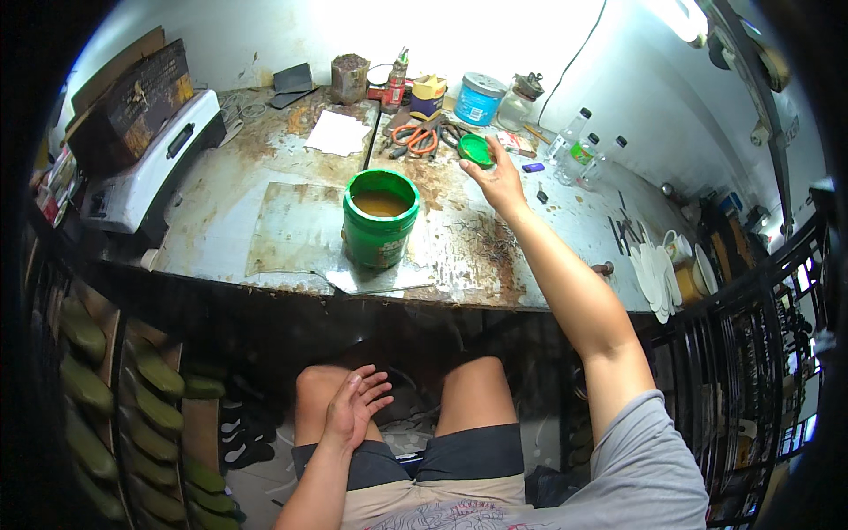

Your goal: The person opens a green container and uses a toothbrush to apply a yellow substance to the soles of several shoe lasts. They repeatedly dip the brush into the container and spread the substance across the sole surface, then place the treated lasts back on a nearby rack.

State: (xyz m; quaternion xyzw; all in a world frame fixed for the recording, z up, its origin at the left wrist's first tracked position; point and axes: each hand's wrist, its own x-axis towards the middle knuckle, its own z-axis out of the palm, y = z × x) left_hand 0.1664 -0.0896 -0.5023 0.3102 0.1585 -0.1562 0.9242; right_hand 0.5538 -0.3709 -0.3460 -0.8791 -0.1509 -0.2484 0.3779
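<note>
My right hand [500,184] reaches far over the workbench, its thumb and fingers around the near edge of a round green lid [476,149]. The lid's hollow side faces up. Nearer to me, a green tub [380,240] stands upright and uncovered at the bench's front, with brownish liquid [380,205] inside. My left hand [352,411] hangs above my thigh, below the bench, with its fingers apart and nothing in it. Just left of the lid lie orange-handled scissors or pliers [413,138].
Along the back stand a blue-lidded tub [480,99], a purple box [427,97], a glass jar [517,108] and a red bottle [395,84]. Clear plastic bottles [574,150] stand at right. White paper [338,133] lies at left, near a white machine [155,168]. Shoe-shaped forms [88,389] fill a rack below.
</note>
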